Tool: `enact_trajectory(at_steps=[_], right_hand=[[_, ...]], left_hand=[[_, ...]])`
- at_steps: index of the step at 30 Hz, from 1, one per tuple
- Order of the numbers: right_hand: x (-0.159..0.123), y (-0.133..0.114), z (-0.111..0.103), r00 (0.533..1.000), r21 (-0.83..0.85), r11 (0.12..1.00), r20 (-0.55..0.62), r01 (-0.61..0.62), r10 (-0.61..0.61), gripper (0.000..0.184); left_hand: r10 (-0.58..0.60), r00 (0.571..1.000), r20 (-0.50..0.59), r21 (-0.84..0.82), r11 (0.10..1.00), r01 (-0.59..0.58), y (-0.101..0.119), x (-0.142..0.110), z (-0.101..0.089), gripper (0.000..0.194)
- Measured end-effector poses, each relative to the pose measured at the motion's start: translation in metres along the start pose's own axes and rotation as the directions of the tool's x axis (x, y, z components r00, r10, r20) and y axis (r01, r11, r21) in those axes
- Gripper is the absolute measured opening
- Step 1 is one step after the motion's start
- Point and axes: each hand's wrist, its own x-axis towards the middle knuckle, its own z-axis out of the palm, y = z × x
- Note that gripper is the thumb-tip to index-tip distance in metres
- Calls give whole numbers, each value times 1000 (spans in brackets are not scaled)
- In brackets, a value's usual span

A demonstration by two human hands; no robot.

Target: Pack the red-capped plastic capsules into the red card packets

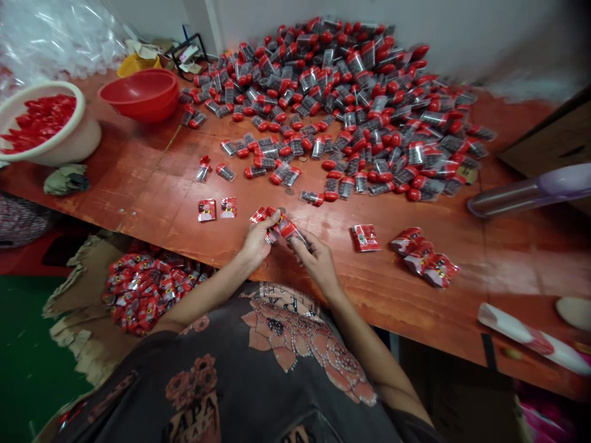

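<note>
Near the front edge of the table, my left hand (259,240) is closed with the thumb pressed on a red printed packet (264,215). My right hand (318,258) meets it, its fingers pinched round the end of a small clear container with a red cap (287,229). The container is against the packet; whether it sits inside I cannot tell. To the left lie a stack of red printed packets (206,210) and a flat printed card or packet (229,207). On the right are another packet stack (366,237) and several puffed packets (425,257).
A big heap of red-capped containers (323,80) fills the table's back. At left stand a white tub of red pieces (90,123) and a red bowl (143,101). Below the table edge, a torn carton (78,307) holds filled packets (143,289). A clear tube (512,194) lies right.
</note>
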Motion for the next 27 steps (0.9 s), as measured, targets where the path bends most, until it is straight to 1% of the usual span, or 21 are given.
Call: enact_trajectory(at_steps=[4,7,11,14,16,21,23,27], right_hand=[[2,3,-2,999,50,999,-45,8,-6,39],[3,5,-7,999,53,998,-14,32,-31,36],[6,2,-15,995,23,995,24,97,-98,34],[6,-3,-18,990,-9,990,28,139,-139,32],[5,-5,-20,991,-6,991,22,132,-132,32],[1,-6,-22,1000,79,997,20,20,-22,36],[2,-7,-22,999,91,995,12,33,-34,34],[4,-8,-23,994,91,991,29,101,-104,30]], left_hand=[[45,997,59,13,999,-46,-1,-4,0,24],[70,994,81,51,996,-74,0,-7,0,29],[82,988,131,135,986,-100,1,-10,-1,33],[110,986,129,124,984,-126,0,-11,0,33],[129,984,120,86,986,-140,0,-12,2,32],[148,982,113,45,987,-154,1,-16,6,29],[143,983,117,52,987,-149,2,-17,7,29],[126,983,134,84,987,-138,3,-20,7,30]])
